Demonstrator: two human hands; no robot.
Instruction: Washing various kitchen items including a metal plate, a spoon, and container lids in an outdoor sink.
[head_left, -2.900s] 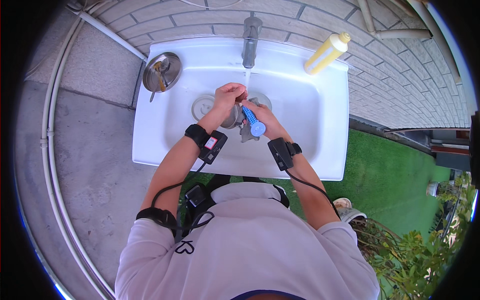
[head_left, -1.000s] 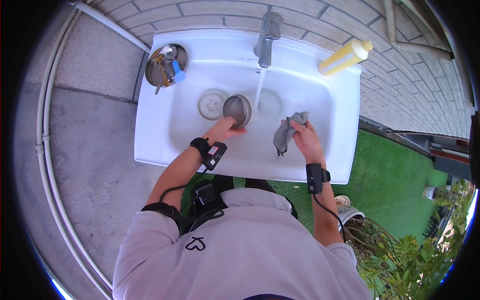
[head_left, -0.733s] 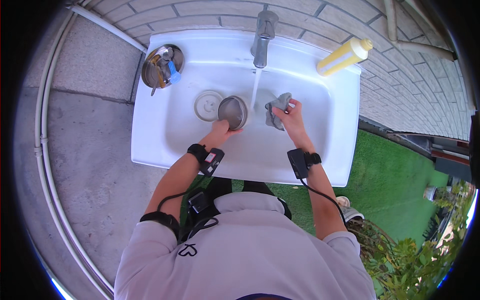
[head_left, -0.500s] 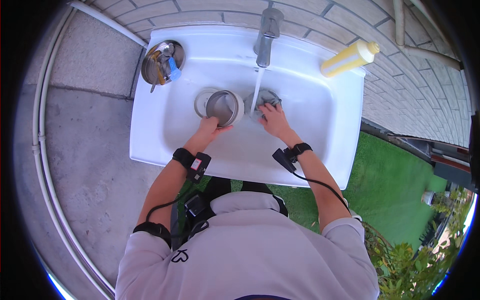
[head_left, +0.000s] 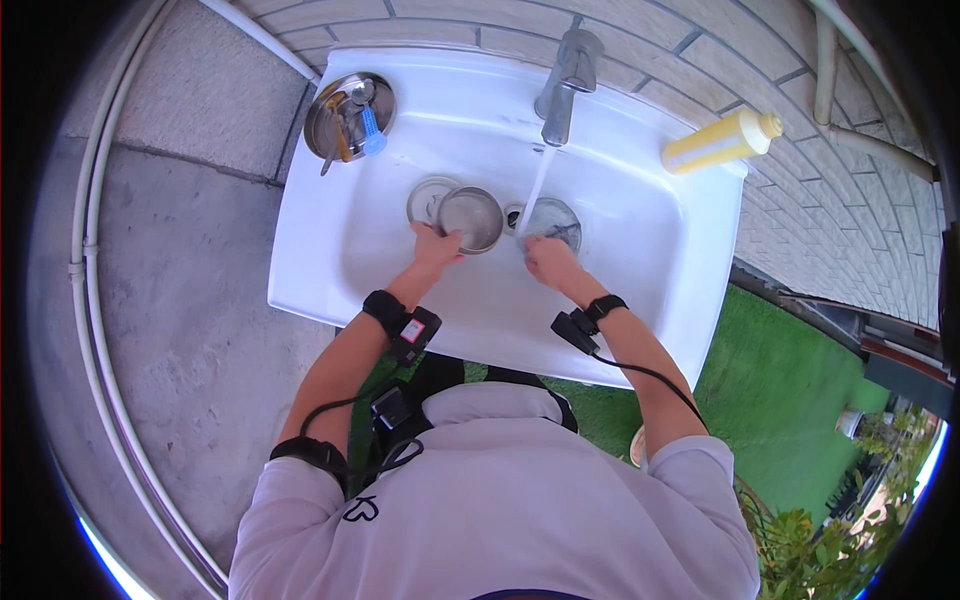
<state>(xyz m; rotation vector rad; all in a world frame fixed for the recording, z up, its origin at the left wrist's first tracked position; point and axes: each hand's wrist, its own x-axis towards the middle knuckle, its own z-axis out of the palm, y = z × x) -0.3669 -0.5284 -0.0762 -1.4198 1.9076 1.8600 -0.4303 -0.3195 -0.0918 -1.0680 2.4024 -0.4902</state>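
Just left of the tap [head_left: 572,85], your left fingers clamp the steel bowl [head_left: 470,217], overlapping a pale lid [head_left: 426,200]. Before the tap, your right hand [head_left: 553,264] curls at a round dish [head_left: 558,211]; its grip is unclear. Far left of the tap, the blue-handled spoon [head_left: 372,131] seems finished; bowl and dish apparently aren't.

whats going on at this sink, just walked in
A person stands at a white sink with the faucet running. Their left hand holds a round metal container. Their right hand is by the water stream, at a round dish; its grip is unclear. A metal bowl of utensils sits at the back left corner.
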